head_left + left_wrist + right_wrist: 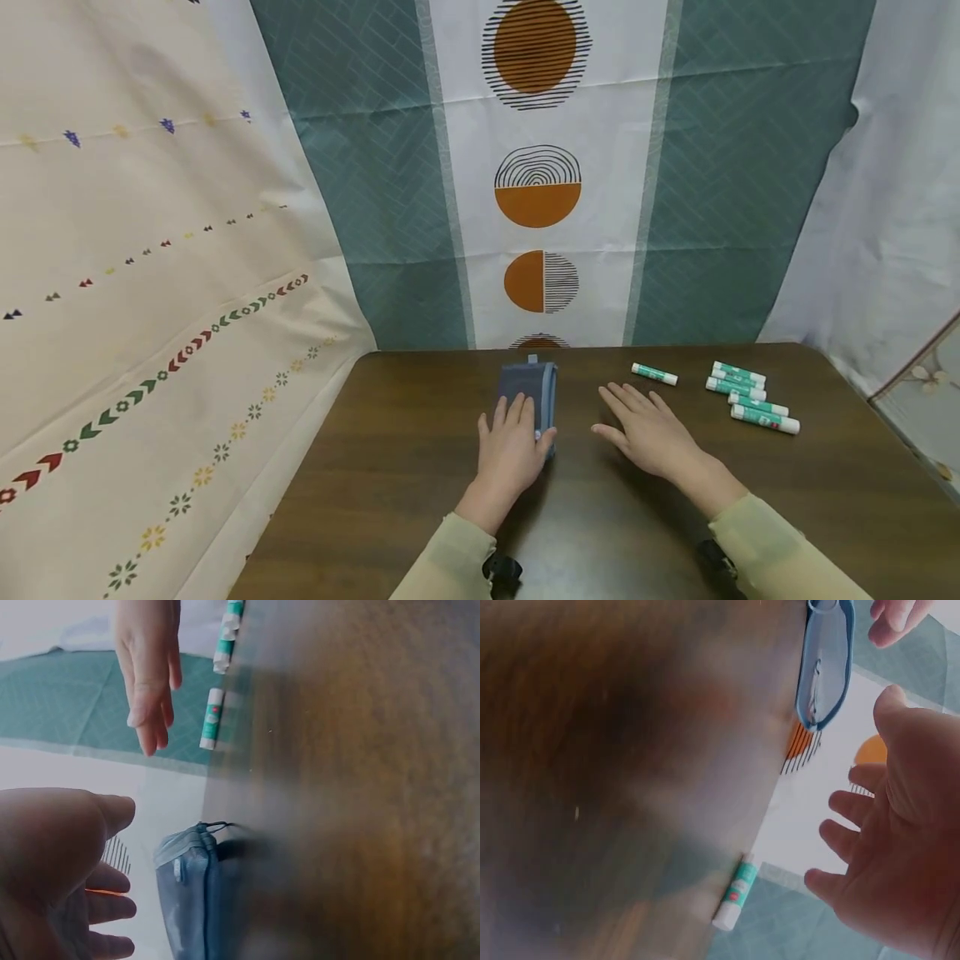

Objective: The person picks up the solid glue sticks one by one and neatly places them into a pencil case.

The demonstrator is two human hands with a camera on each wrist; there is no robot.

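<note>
A blue-grey zippered pouch point(525, 383) lies on the brown table, its zipper and a small loop showing in the left wrist view. Over its near part hovers my left hand point(510, 450), fingers straight; a gap separates hand and pouch in the left wrist view. My right hand point(652, 429) is held above the table to the right of the pouch, fingers extended and holding nothing. Just beyond it lies a single green-and-white glue stick point(654, 373). The right wrist view shows the pouch's end point(825, 667) and that glue stick point(736, 892) apart from the right hand.
Several more glue sticks point(763, 418) lie in a loose group at the right of the table point(420, 467). A green and white patterned cloth point(390, 208) hangs behind the back edge, and a cream cloth point(187, 333) hangs along the left side.
</note>
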